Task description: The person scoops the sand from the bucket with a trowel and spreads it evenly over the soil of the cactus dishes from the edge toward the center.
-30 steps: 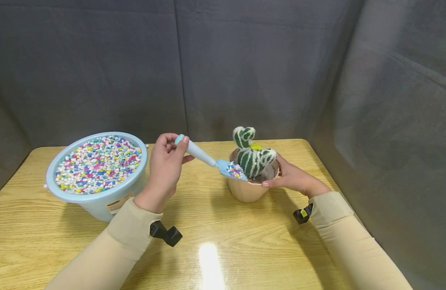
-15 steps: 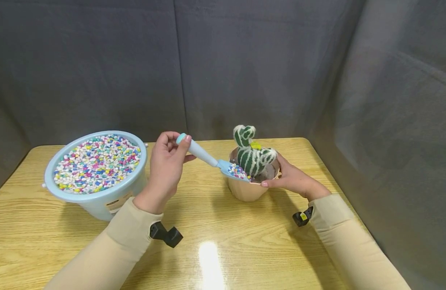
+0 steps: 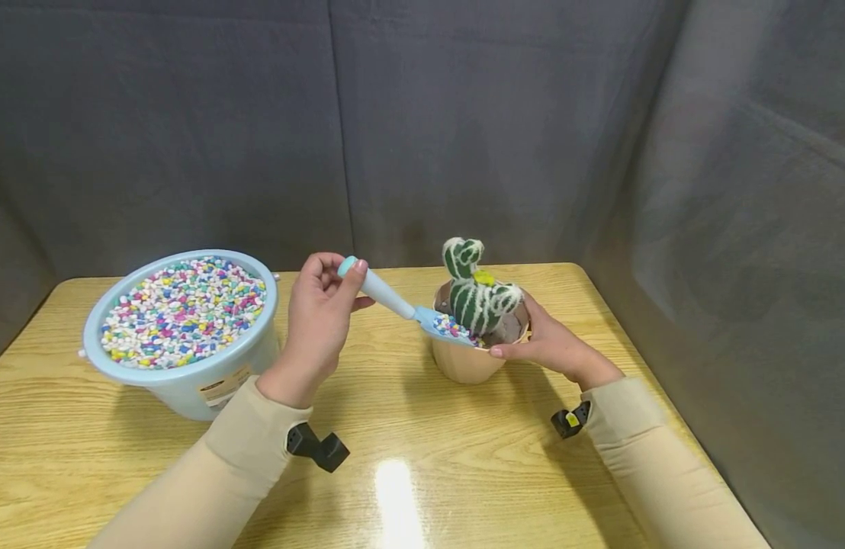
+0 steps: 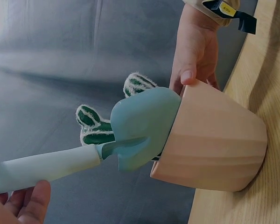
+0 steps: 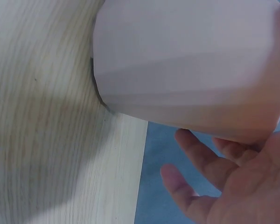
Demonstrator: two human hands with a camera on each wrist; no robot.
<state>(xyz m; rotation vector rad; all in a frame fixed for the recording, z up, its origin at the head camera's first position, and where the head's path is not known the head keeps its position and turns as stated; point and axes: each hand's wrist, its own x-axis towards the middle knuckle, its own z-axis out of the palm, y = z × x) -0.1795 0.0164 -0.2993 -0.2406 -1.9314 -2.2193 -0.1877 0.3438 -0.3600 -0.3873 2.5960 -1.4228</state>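
Observation:
My left hand (image 3: 316, 316) pinches the end of a light blue garden trowel's (image 3: 387, 296) handle between thumb and fingers. The trowel slants down to the right, its blade over the near left rim of a peach flower pot (image 3: 467, 366). Colourful pebbles (image 3: 451, 326) lie on the blade, some at its tip. In the pot stands a green and white plush cactus (image 3: 472, 306) with a yellow flower. From the right, my right hand (image 3: 556, 343) grips the pot, thumb at the rim. In the right wrist view its fingers (image 5: 205, 156) curl by the pot's side.
A light blue bucket (image 3: 258, 352) filled with similar pebbles (image 3: 189, 313) stands at the left of the wooden table (image 3: 367, 427). Grey cloth (image 3: 258, 137) hangs behind the table and along its right side. Grey material (image 3: 508, 329) shows inside the pot.
The trowel has shifted slightly right over the rim, and its pebbles have slid toward the tip. My right hand still holds the pot, its thumb slightly further left.

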